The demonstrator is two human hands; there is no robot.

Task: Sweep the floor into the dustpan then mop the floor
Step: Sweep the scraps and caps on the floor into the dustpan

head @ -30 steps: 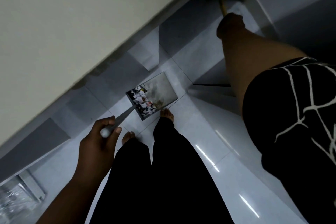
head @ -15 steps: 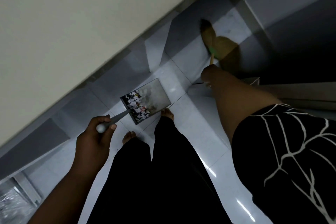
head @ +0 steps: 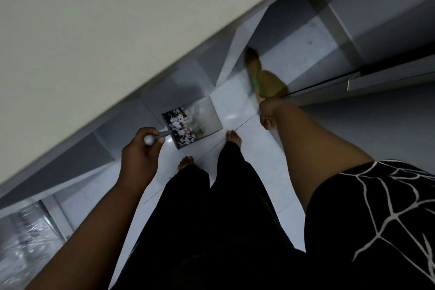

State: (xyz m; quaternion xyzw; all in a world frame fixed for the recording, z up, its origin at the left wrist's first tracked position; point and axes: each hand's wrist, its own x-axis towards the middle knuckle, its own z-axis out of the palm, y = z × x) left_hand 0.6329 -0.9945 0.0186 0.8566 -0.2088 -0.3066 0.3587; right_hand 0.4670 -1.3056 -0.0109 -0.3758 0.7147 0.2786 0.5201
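Over glossy white floor tiles [head: 266,148], holding a square grey metal dustpan [head: 204,113] of torn paper scraps [head: 180,127] in the curled left hand [head: 138,158]; gripping a tan straw broom [head: 268,80] in the right hand [head: 270,113].

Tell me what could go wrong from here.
The left hand grips only the handle end of the dustpan; a tilt could spill the paper scraps piled in it.
The broom in the right hand looks blurred; a quick stroke might scatter dirt past the pan.
Bare feet beside the pan could kick it.
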